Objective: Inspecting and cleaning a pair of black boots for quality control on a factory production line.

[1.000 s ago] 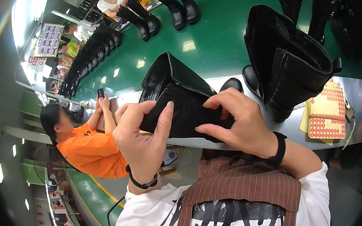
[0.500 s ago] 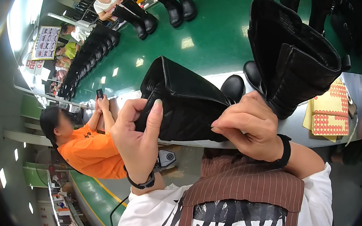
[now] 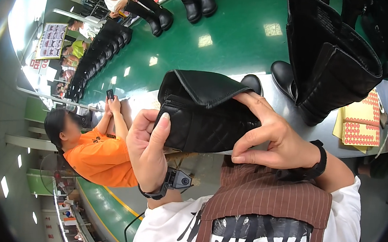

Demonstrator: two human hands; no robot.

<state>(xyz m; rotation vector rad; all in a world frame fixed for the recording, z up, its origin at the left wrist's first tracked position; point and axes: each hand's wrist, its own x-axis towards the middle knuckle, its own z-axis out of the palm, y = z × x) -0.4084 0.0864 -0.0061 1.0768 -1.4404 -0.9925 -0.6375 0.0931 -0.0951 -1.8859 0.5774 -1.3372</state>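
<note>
A black quilted boot (image 3: 206,133) lies over the table edge in front of me, its shaft opening facing left and its toe pointing away. A loose flap along the shaft's zip edge folds over toward me. My left hand (image 3: 148,147) is closed on the shaft's top rim, thumb on the outside and fingers curled round the edge. My right hand (image 3: 268,137) is bent at the shaft's right part. Its farther fingers reach over the flap's edge, while index finger and thumb nearly meet beside the quilted side. A second black boot (image 3: 332,73) stands open-topped to the right.
Yellow sheets with red round stickers (image 3: 362,124) lie on the metal table (image 3: 275,89) at right. A person in orange (image 3: 101,156) sits at left with a phone. Rows of black boots (image 3: 101,48) stand farther off on the green floor (image 3: 238,42).
My right hand has shifted from a pinch at the shaft's side to the flap's edge. The flap has folded open toward me. My left hand keeps its hold.
</note>
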